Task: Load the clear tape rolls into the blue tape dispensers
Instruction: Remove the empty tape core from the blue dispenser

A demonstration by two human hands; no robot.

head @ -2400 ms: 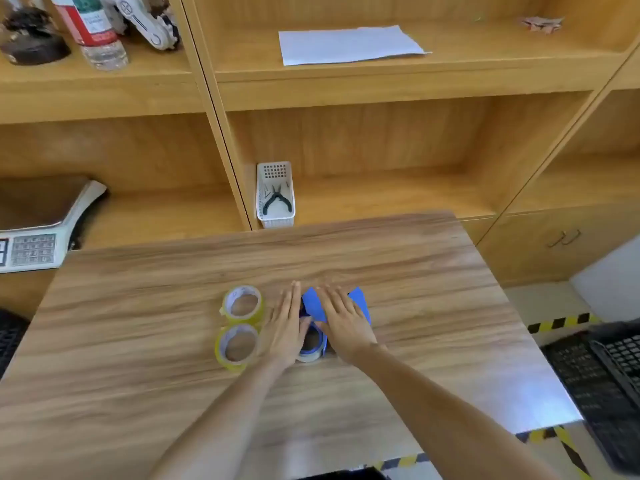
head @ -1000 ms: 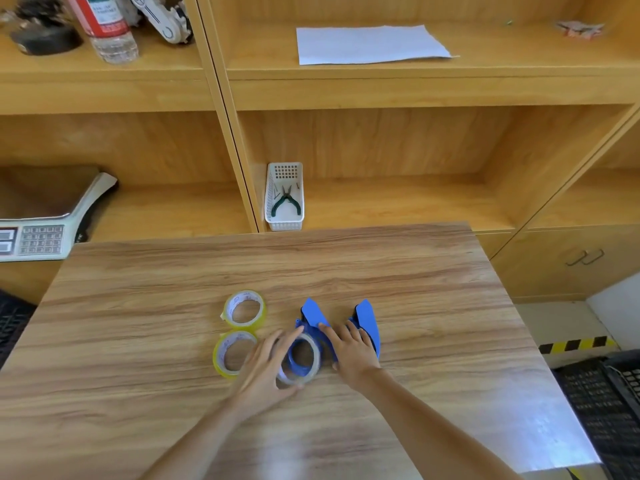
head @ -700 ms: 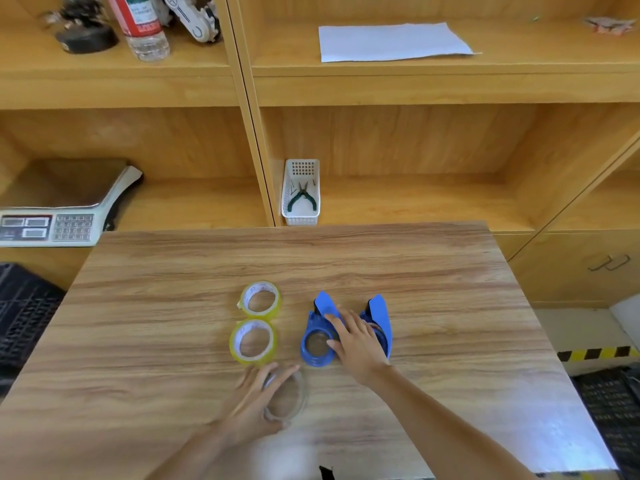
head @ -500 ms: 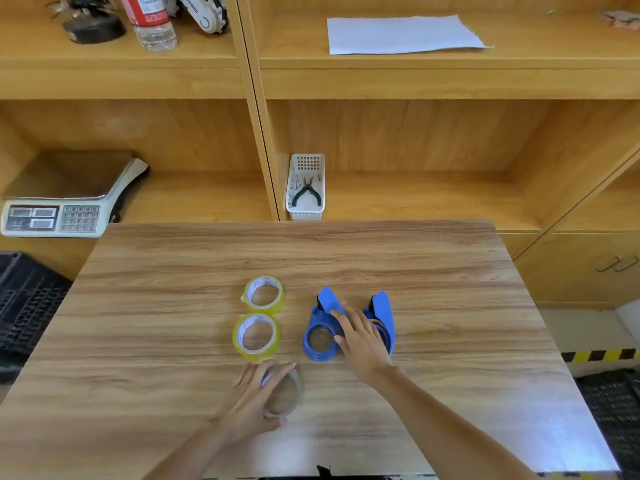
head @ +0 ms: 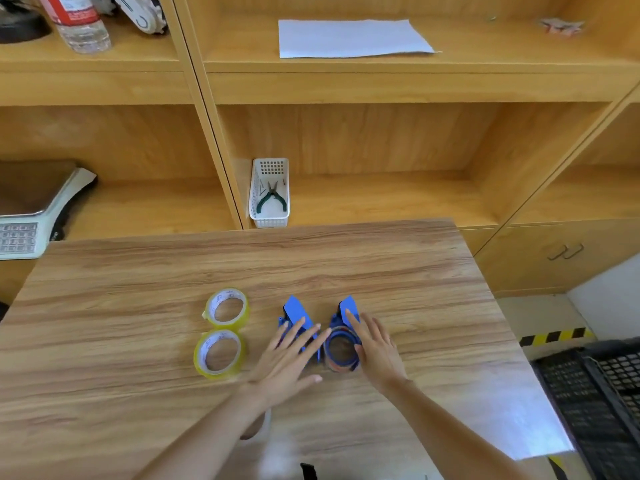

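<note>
both hands lie flat with fingers spread, left hand (head: 289, 367) over one dispenser (head: 296, 315) and right hand (head: 375, 351) beside the other (head: 341, 344), likely to steady them, with two rolls (head: 220, 353) just left.

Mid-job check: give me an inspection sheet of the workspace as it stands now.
Surface: wooden table, bare at the back.
Job's things: two tape rolls flat, left of two blue dispensers.
Clutter: nothing seen on the table.
Hands: left hand flat over the left dispenser; right hand beside the right one; neither gripping.
Cables: nothing seen.
Surroundings: shelves with basket of pliers, paper sheet, scale, bottle.
</note>
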